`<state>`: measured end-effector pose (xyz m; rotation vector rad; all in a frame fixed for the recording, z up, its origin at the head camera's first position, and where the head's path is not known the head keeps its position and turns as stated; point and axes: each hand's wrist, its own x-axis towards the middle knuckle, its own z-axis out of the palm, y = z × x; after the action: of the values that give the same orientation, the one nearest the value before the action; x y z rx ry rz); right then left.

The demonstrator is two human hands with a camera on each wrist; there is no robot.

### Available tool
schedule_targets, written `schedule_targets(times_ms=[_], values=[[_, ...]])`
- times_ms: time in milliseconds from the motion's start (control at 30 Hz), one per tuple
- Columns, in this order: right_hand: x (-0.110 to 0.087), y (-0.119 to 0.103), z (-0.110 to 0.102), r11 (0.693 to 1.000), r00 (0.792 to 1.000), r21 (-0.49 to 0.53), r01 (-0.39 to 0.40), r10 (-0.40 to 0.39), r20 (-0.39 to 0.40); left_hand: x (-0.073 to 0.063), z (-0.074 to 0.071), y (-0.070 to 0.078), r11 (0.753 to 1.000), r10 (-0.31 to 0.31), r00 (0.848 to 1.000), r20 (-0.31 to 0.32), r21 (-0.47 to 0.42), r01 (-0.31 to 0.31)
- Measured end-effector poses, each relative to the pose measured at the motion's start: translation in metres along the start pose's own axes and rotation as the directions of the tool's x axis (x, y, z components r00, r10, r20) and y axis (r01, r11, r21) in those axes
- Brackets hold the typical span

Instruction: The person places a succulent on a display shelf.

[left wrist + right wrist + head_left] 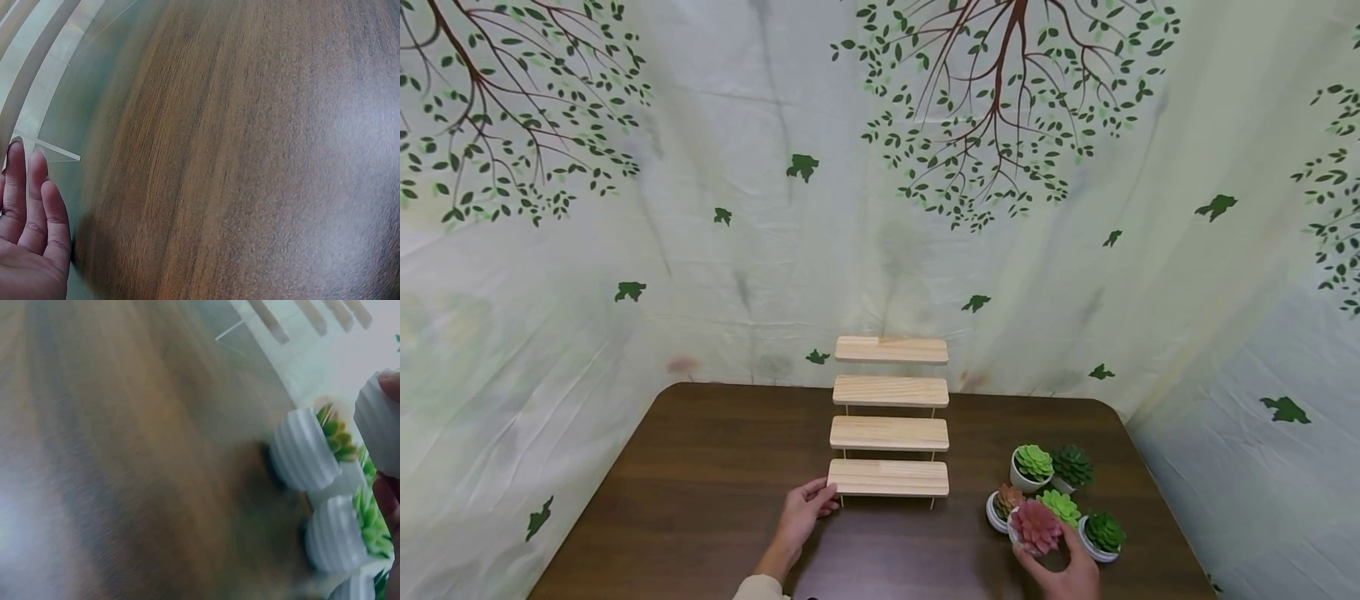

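Observation:
A tiered wooden stand [889, 434] with several pale boards on clear supports stands on the brown table. At the left end of its lowest board, my left hand [796, 521] pinches the corner; in the left wrist view, the other fingers [56, 215] extend loosely beside the stand. My right hand [1067, 571] grips a pink potted succulent [1036, 527] by its white pot [380, 425], raised above the table. Close around it are a reddish succulent [1008, 500], a bright green one [1060, 506] and a dark green one [1103, 532], all potted.
Farther back on the right are a light green potted succulent [1033, 461] and a dark green potted one [1072, 467]. The brown table [715, 467] has rounded far corners. Behind it hangs a pale cloth [760, 275] printed with branches and leaves.

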<state>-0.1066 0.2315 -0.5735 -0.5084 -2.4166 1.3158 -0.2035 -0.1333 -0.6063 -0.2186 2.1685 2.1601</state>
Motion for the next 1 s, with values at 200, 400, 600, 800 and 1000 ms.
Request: schedule_targets(times_ms=[200, 400, 600, 800, 1000], values=[[0.013, -0.01, 0.008, 0.987, 0.989, 0.074, 0.146, -0.144, -0.033, 0.001, -0.001, -0.003, 1.0, 0.005, 1.0, 0.002, 0.001, -0.005], [0.03, -0.027, 0.015, 0.983, 0.985, 0.068, 0.171, -0.173, 0.026, 0.003, 0.0, -0.004, 1.0, 0.0, 1.0, 0.004, 0.0, 0.0], [0.046, -0.045, 0.026, 0.973, 0.976, 0.106, 0.203, -0.21, 0.058, 0.004, 0.0, -0.003, 1.0, 0.009, 1.0, 0.003, 0.007, -0.009], [0.06, -0.066, 0.035, 0.949, 0.955, 0.185, 0.256, -0.278, 0.104, 0.004, 0.0, -0.003, 1.0, 0.007, 1.0, -0.001, 0.011, -0.007], [0.073, -0.089, 0.041, 0.94, 0.945, 0.209, 0.271, -0.301, 0.126, 0.003, 0.0, -0.003, 1.0, 0.017, 1.0, 0.009, 0.005, -0.017]])
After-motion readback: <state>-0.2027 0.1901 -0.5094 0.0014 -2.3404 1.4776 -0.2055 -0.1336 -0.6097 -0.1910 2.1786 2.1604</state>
